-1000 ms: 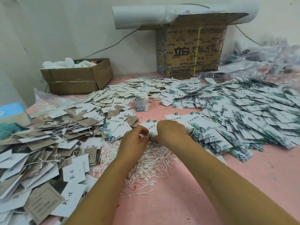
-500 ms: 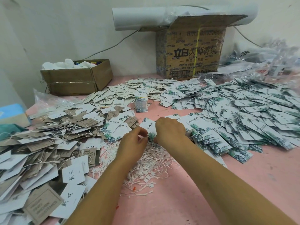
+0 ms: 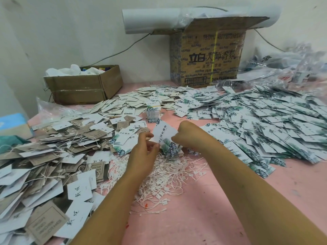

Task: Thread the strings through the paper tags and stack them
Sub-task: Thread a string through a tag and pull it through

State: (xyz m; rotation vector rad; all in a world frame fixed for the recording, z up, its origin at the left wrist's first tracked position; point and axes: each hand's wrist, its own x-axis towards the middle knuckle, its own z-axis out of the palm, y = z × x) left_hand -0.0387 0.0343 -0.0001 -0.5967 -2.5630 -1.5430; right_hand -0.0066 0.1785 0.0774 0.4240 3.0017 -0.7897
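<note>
Right hand (image 3: 192, 137): fingers curled, gripping one leaf-print tag (image 3: 163, 133) held tilted just above the worktop (image 3: 194, 218).
Left hand (image 3: 143, 153): thumb and forefinger drawn together at that tag's left edge; whether they pinch card or string cannot be told.
Beneath both hands: loose heap of white strings (image 3: 164, 179).
Right: broad spread of leaf-print tags (image 3: 265, 124).
Left: pile of brown and white tags (image 3: 44, 156), strings attached.
Behind: banded tag bundle (image 3: 153, 112); two cardboard boxes (image 3: 208, 55) against the wall.
</note>
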